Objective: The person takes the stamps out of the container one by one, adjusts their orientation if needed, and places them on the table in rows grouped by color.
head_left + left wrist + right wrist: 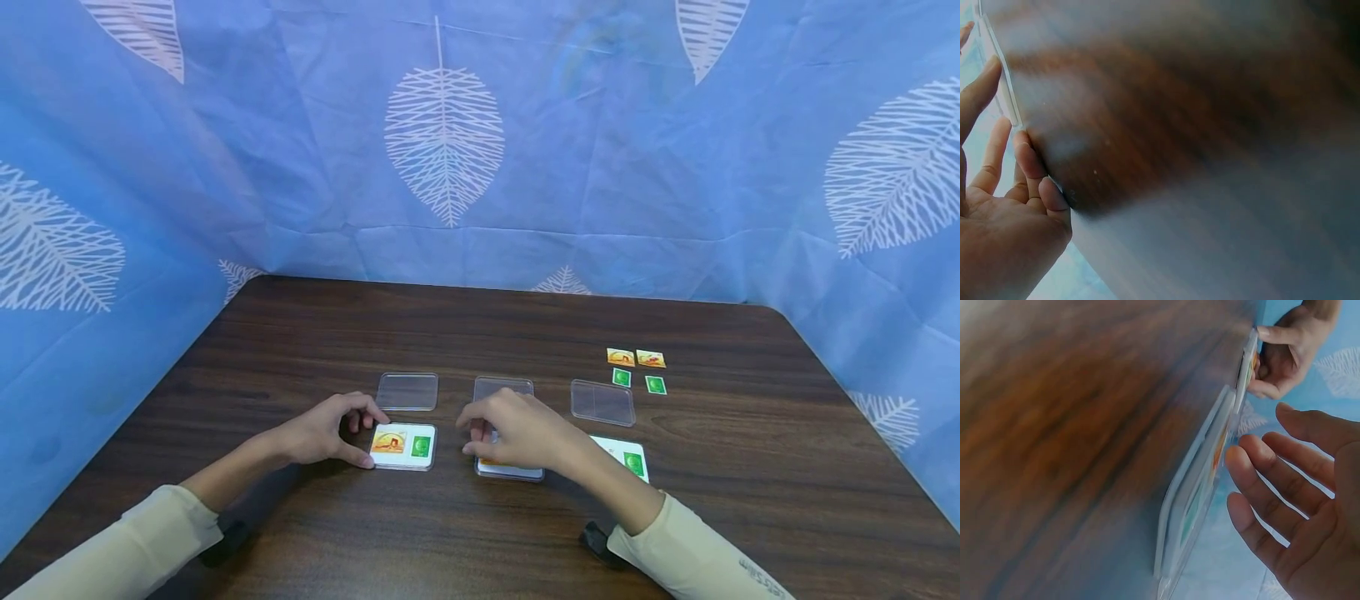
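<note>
My left hand (330, 429) holds the left edge of a clear plastic case (402, 467), thumb at the near corner and forefinger at the far corner. Inside lies a white card (412, 427) bearing an orange picture and a green one. My right hand (517, 429) is over the middle case (510, 474), covering most of it. In the right wrist view its loosely bent fingers (1260, 481) are apart from the case, with nothing between them. A third white card (609, 444) with a green picture lies at the right, partly hidden by the right forearm.
Behind the row lie three clear plastic lids, at left (407, 392), middle (504, 385) and right (602, 403). Two small orange picture cards (620, 357) and two green ones (622, 377) lie at the back right of the dark wooden table (450, 333). A blue leaf-patterned cloth (562, 167) hangs behind.
</note>
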### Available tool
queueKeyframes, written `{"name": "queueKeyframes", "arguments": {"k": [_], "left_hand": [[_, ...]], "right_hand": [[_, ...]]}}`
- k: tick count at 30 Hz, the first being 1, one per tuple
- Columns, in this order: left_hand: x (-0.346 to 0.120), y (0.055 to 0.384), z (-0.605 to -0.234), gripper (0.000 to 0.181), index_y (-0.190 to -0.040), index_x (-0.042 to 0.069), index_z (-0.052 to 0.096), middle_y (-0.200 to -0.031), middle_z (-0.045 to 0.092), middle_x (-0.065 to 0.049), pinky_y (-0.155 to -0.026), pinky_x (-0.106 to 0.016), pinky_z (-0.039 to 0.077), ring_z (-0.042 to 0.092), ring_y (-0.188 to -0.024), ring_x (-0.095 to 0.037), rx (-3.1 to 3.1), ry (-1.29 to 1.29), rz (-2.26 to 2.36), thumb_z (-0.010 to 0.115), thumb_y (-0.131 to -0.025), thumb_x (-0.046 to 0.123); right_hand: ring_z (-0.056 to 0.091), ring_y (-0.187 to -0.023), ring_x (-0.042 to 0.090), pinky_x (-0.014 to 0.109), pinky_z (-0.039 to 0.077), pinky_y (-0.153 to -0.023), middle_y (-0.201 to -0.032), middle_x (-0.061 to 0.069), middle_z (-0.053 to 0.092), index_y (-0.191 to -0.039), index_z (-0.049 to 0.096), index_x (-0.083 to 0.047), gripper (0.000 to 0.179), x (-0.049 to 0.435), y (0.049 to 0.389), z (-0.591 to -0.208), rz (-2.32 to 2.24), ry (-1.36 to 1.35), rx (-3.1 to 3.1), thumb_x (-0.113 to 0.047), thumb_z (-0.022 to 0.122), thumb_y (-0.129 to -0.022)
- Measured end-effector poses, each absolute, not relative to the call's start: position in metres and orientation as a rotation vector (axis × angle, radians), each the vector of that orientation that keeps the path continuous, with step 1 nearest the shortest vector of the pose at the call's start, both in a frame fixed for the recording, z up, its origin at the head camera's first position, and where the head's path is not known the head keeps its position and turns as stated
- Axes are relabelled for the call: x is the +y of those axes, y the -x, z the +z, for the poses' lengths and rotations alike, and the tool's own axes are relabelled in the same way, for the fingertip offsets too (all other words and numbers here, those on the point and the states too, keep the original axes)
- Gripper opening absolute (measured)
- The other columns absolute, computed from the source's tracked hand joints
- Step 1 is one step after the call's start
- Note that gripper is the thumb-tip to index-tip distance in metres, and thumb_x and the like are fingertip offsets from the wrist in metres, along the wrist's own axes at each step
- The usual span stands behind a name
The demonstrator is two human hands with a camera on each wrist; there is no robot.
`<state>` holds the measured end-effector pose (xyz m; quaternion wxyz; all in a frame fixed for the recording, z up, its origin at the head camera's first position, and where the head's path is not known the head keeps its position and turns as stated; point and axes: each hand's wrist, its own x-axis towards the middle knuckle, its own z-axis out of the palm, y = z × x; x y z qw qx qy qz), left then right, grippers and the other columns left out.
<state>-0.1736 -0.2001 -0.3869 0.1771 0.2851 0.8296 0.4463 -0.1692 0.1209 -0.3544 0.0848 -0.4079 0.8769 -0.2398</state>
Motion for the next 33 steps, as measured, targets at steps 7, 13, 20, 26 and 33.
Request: {"name": "queueKeyframes", "arguments": {"k": [7, 13, 20, 26, 33], "left_hand": [[-0.2, 0.174, -0.387, 0.044, -0.117, -0.002, 0.065, -0.1, 0.048, -0.006, -0.079, -0.031, 0.034, 0.043, -0.09, -0.023, 2.347, -0.798, 1.255, 0.087, -0.079, 0.004], [-0.199, 0.174, -0.388, 0.044, -0.117, -0.003, 0.064, -0.1, 0.049, -0.007, -0.078, -0.031, 0.035, 0.043, -0.089, -0.022, 2.336, -0.815, 1.252, 0.087, -0.081, 0.005], [-0.201, 0.176, -0.386, 0.044, -0.117, -0.002, 0.063, -0.101, 0.048, -0.007, -0.079, -0.031, 0.035, 0.043, -0.09, -0.023, 2.334, -0.821, 1.243, 0.087, -0.081, 0.004], [-0.202, 0.175, -0.387, 0.044, -0.117, -0.001, 0.064, -0.101, 0.049, -0.007, -0.079, -0.031, 0.035, 0.043, -0.089, -0.023, 2.339, -0.812, 1.243, 0.087, -0.081, 0.006], [-0.201, 0.176, -0.389, 0.044, -0.117, -0.003, 0.063, -0.1, 0.049, -0.006, -0.077, -0.031, 0.035, 0.042, -0.088, -0.022, 2.334, -0.855, 1.251, 0.087, -0.081, 0.005]], "right_hand": [[0.052, -0.067, 0.001, 0.021, 0.043, -0.06, -0.083, -0.008, 0.063, -0.115, 0.076, -0.008, 0.022, 0.106, 0.166, -0.354, -0.654, 1.194, 2.635, -0.018, 0.077, -0.095], [0.051, -0.067, 0.003, 0.022, 0.041, -0.06, -0.086, -0.005, 0.066, -0.116, 0.076, -0.008, 0.023, 0.097, 0.167, -0.354, -0.624, 1.215, 2.652, -0.019, 0.078, -0.095], [0.054, -0.07, 0.004, 0.022, 0.044, -0.063, -0.092, -0.003, 0.07, -0.116, 0.077, -0.009, 0.025, 0.087, 0.17, -0.35, -0.616, 1.219, 2.662, -0.021, 0.079, -0.095], [0.065, -0.084, 0.005, 0.023, 0.051, -0.073, -0.105, 0.002, 0.075, -0.118, 0.076, -0.008, 0.025, 0.077, 0.17, -0.351, -0.605, 1.212, 2.648, -0.019, 0.077, -0.096], [0.068, -0.091, 0.009, 0.023, 0.053, -0.074, -0.11, 0.002, 0.075, -0.117, 0.076, -0.01, 0.025, 0.07, 0.168, -0.355, -0.583, 1.197, 2.679, -0.023, 0.078, -0.095]]}}
